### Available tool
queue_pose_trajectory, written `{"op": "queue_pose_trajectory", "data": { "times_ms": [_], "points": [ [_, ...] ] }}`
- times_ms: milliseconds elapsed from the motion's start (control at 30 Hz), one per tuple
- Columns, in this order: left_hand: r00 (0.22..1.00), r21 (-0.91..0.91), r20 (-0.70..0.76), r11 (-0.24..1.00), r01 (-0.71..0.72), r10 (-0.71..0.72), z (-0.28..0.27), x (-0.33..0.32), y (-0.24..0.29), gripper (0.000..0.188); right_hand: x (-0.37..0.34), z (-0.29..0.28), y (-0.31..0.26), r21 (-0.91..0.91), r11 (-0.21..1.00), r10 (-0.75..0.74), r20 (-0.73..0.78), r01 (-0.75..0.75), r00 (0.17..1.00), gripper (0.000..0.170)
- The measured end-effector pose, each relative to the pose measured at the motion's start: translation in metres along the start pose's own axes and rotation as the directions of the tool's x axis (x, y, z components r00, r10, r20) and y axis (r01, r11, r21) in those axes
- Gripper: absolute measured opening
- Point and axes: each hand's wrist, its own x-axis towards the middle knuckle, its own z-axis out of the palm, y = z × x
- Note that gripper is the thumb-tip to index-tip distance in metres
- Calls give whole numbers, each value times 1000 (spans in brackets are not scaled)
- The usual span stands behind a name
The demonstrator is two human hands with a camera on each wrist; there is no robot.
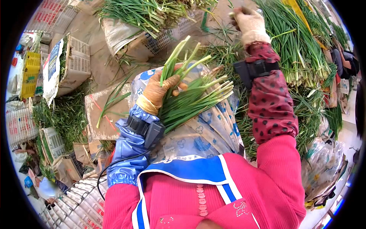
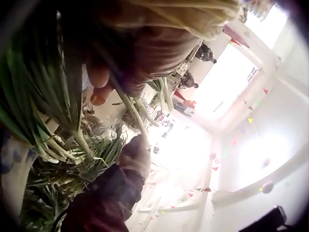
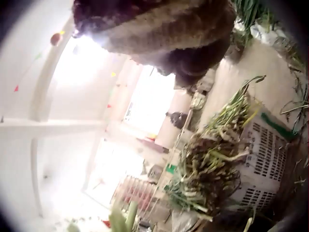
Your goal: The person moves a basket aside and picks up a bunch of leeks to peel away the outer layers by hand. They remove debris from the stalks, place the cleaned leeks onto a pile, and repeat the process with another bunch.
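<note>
The left hand (image 1: pixel 158 91) had its grip curled round some green stalks (image 1: pixel 172 60), over a bunch (image 1: pixel 187 102) on the patterned sheet (image 1: pixel 183 139); the right hand (image 1: pixel 248 26) (pinching anything? I couldn't tell) was beside heaped greens (image 1: pixel 288 42).

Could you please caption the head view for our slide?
Gloved left hand grips slender green stalks above blue-patterned plastic sheeting; pale-gloved right hand hovers beside long green leafy bundles.
</note>
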Motion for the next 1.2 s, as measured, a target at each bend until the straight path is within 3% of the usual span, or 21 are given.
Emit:
{"op": "queue_pose_trajectory", "data": {
  "times_ms": [67, 100, 167, 200, 267, 333, 367, 400, 467, 533, 567, 667, 700, 733, 800, 933, 967, 1000, 1067, 1167, 1200],
  "points": [
    [1000, -58, -1, 998, -9, 9, 0, 0, 3, 44, -13, -11, -3, -497, 860, -75, 101, 116, 992, 40],
    [1000, -63, 2, 998, -11, 11, -1, 1, 5, 45, -31, -14, -19, -409, 904, 13, 313, 123, 950, 49],
    [1000, -62, 22, 998, -17, 18, -3, 1, 3, 45, -62, -11, -44, -138, 990, 94, 706, 7, 702, 75],
    [999, -51, 45, 999, -19, 21, -4, 4, 2, 46, -71, -9, -56, 65, 993, -109, 817, 97, 566, 80],
    [996, 64, 80, 997, -31, 26, 1, 5, 3, 44, -86, 17, -66, 212, 970, -240, 780, 116, 579, 76],
    [994, 261, 99, 963, -61, 37, 12, -1, 12, 39, -98, 24, -87, 311, 916, -99, 786, -253, 610, 61],
    [997, 340, 70, 939, -43, 20, 11, -4, 15, 62, -102, 29, -97, 295, 919, -44, 738, -263, 674, 52],
    [997, 587, 42, 806, -79, 67, 7, -9, 25, 63, -105, 32, -102, 280, 921, 7, 683, -271, 730, 44],
    [983, 926, 37, 364, -101, 178, -13, -20, 52, 67, -104, 36, -99, 305, 920, -10, 645, -246, 764, 39],
    [957, 867, -52, 489, -98, 284, -34, -31, 70, 74, -101, 36, -94, 290, 929, -10, 641, -230, 767, 39],
    [986, 850, -93, 527, 5, 140, -35, -35, 86, 88, -95, 35, -90, 244, 947, -13, 681, -211, 732, 37],
    [942, 887, 212, 354, -297, 259, -31, -16, 86, 101, -97, 37, -94, 241, 940, -5, 719, -242, 695, 36],
    [934, 905, 277, 264, -332, 225, -29, -3, 82, 107, -98, 37, -97, 262, 934, -20, 720, -245, 693, 35],
    [966, 902, 237, 346, -260, 107, -24, 9, 77, 107, -99, 38, -99, 273, 935, -44, 722, -226, 690, 36],
    [927, 802, 331, 466, -375, 176, -28, 40, 47, 114, -99, 37, -100, 287, 938, -77, 723, -196, 687, 36],
    [897, 632, 331, 638, -440, 291, -15, 35, 35, 99, -97, 28, -98, 227, 943, -19, 765, -242, 644, 33],
    [877, 653, 369, 586, -479, 307, -2, 25, 35, 88, -99, 26, -94, 228, 936, -8, 775, -267, 632, 31],
    [907, 691, 309, 588, -421, 287, 2, 21, 22, 65, -91, 19, -90, 83, 986, 0, 866, -144, 499, 41],
    [962, 804, 233, 529, -272, 140, 8, 21, 3, 36, -77, 9, -82, 118, 992, -97, 942, -45, 322, 52],
    [963, 632, 110, 730, -260, 247, 7, 25, -31, 22, -49, 3, -66, 149, 977, -45, 846, -155, 531, 60],
    [955, 641, 145, 710, -290, 259, 6, 27, -33, 22, -35, 6, -70, 4, 995, 53, 839, -104, 541, 56]
  ]
}}
